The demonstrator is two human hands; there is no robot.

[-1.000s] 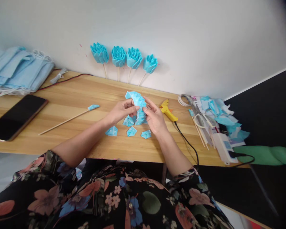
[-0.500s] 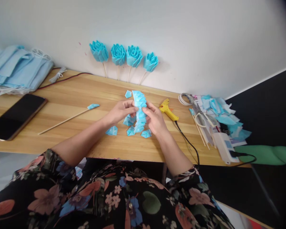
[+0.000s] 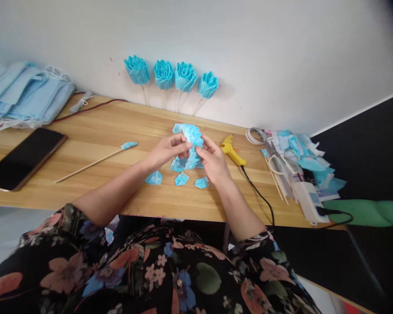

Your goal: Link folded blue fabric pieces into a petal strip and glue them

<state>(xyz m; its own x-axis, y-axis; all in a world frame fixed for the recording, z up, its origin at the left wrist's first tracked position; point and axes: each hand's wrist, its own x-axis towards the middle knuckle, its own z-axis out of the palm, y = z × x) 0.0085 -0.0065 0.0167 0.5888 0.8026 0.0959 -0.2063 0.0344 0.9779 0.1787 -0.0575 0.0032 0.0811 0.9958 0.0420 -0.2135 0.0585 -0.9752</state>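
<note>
Between my two hands is a strip of overlapping folded blue petals, bent into a curve above the table. My left hand pinches its left edge, thumb on top. On the opposite edge, my right hand grips it between thumb and fingers. Folded blue pieces lie below: one at the left, one in the middle and one at the right. More blue material shows partly under the strip. A wooden stick with a blue folded tip rests left of my hands.
Several blue flowers on sticks lean against the wall. At left are a phone and a pile of face masks. To the right lie a yellow glue gun, tape, scissors, a power strip and blue scraps.
The petal strip, nearly straight before, is now curved and its lower end has moved up, uncovering more of the middle loose piece. My hands stay closed on it.
</note>
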